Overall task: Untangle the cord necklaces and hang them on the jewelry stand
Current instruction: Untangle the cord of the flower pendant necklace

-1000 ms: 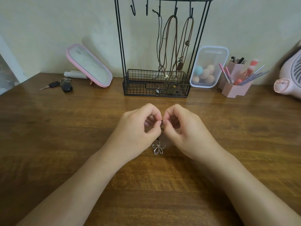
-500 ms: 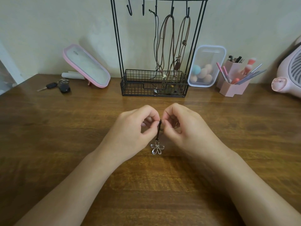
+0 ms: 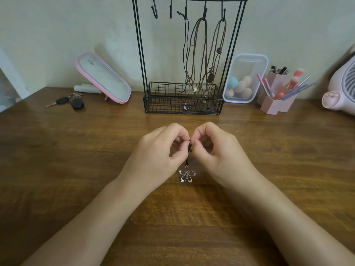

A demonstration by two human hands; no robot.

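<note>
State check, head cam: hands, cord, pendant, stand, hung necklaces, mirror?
left hand, pinching the cord
right hand, pinching the cord
cord, bunched between both hands, not on the stand
pendant, dangling below the hands
stand, upright; two left hooks empty, three carrying necklaces
necklaces, hanging, ends down in the basket
mirror, tilted back

Home dressing table (image 3: 76, 154), mirror (image 3: 103, 77), makeup brushes (image 3: 296, 75) (pink holder (image 3: 276, 104))
</note>
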